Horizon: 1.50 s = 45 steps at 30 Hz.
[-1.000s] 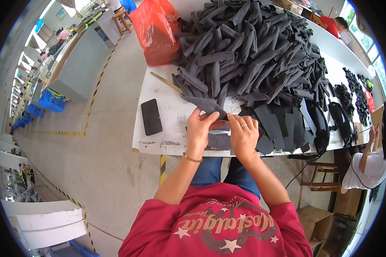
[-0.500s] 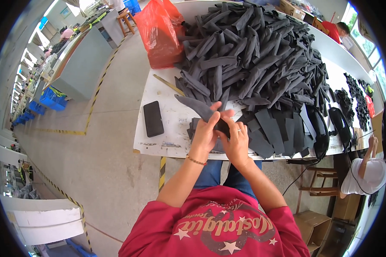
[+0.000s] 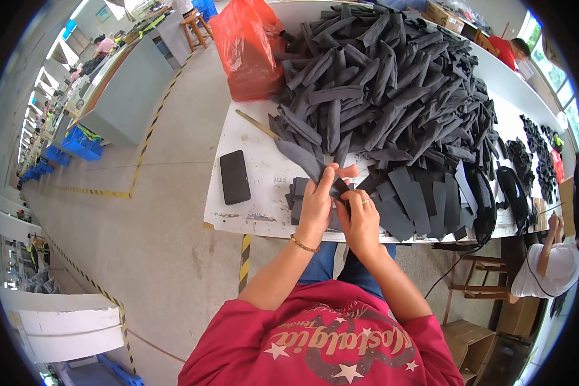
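Note:
A dark grey fabric piece [image 3: 299,156], long and curved, stretches up and left from between my hands. My left hand [image 3: 318,204] is closed around its lower end, thumb on top. Close beside it, my right hand [image 3: 360,215] pinches the near end of the same fabric piece, where a dark fold shows between the hands. Both hands hover over the near edge of the white table [image 3: 264,174]. Small grey fabric pieces [image 3: 297,193] lie partly hidden behind my left hand. Flat dark strips [image 3: 424,202] are spread out right of my right hand.
A big heap of rolled grey fabric pieces [image 3: 386,90] covers the table's far part. A red plastic bag [image 3: 248,55], a wooden stick [image 3: 257,124] and a black phone [image 3: 235,177] lie to the left. A black cable [image 3: 453,264] hangs at the right, near a seated person [image 3: 547,267].
The free end of the fabric piece has swung a little right and dropped lower. My right hand's fingers have drawn in on its near end. The whole view has shifted slightly.

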Available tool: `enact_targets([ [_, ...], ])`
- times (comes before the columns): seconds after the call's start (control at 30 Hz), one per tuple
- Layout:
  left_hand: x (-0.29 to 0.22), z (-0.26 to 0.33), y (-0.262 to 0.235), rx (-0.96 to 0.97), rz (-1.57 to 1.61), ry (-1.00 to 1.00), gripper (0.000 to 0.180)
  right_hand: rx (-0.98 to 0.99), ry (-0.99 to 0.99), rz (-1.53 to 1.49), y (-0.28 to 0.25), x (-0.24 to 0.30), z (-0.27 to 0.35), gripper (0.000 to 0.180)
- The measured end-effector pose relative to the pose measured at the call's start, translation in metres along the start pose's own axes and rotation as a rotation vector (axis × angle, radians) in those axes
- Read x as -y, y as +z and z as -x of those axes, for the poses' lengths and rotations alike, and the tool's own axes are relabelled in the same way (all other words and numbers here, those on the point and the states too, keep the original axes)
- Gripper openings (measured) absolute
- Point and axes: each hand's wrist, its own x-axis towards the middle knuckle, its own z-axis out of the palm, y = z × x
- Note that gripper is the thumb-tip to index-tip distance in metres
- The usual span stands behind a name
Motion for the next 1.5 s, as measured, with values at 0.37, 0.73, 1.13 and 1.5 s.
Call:
enact_targets([
  [0.37, 0.0, -0.006, -0.012, -0.034, 0.094, -0.107, 0.024, 0.054, -0.02, 0.122, -0.008, 0.009, -0.009, 0.014],
  [0.73, -0.006, -0.003, -0.019, -0.048, 0.2, -0.124, 0.023, 0.075, -0.2, 0.082, 0.006, -0.005, -0.021, 0.016],
  [1.13, 0.01, -0.002, -0.024, -0.082, 0.287, -0.174, 0.022, 0.13, -0.302, 0.098, 0.007, -0.011, -0.022, 0.018],
  [1.5, -0.013, -0.021, -0.028, -0.108, 0.196, -0.308, 0.054, 0.177, 0.131, -0.007, -0.003, -0.006, -0.028, 0.035],
])
